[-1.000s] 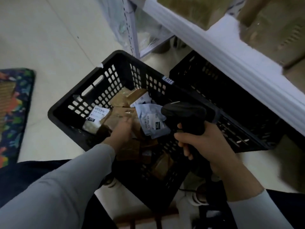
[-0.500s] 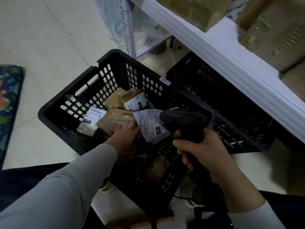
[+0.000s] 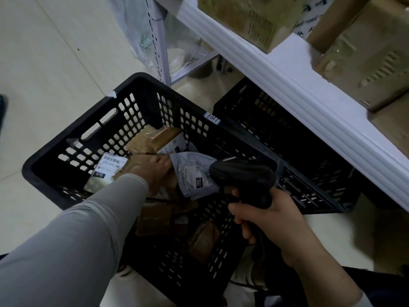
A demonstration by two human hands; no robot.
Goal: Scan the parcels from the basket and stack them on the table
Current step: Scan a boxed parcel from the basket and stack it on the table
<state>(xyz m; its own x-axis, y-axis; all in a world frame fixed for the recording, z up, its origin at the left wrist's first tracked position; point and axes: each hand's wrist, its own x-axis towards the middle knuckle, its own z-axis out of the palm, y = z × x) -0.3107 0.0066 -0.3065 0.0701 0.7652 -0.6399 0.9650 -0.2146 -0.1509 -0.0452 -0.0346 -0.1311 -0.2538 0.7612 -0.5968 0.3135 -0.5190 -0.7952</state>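
Well, the left grip (image 3: 158, 171) is deep inside the black basket (image 3: 73, 138), lying on a brown parcel (image 3: 138, 161) in the middle of the pile. I cannot tell whether its fingers are closed round this parcel or only rest on it, because its own back covers them. The right grip (image 3: 272, 220) is clamped on the handle of the black scanner (image 3: 245, 176), whose head hangs over the basket, just beside a grey mailer bag (image 3: 192, 171). All the parcels I can see are in the basket: brown boxes (image 3: 155, 138) at the far wall, a labelled parcel (image 3: 110, 168) marked 070 at the left, more brown ones lower down. The white counter (image 3: 287, 89) at the right carries some cartons (image 3: 250, 18).

In my judgement the step is to pick one parcel for scanning, and the task is far from finished. The pile is loose and the parcels overlap, so lifting the brown one may drag the grey bag along or let a neighbour slide. The scanner head is so close to the label of the grey bag that it may read that code instead of the chosen one. Also, if the brown parcel has its label underneath, one grip alone must turn it, and it could slip back.
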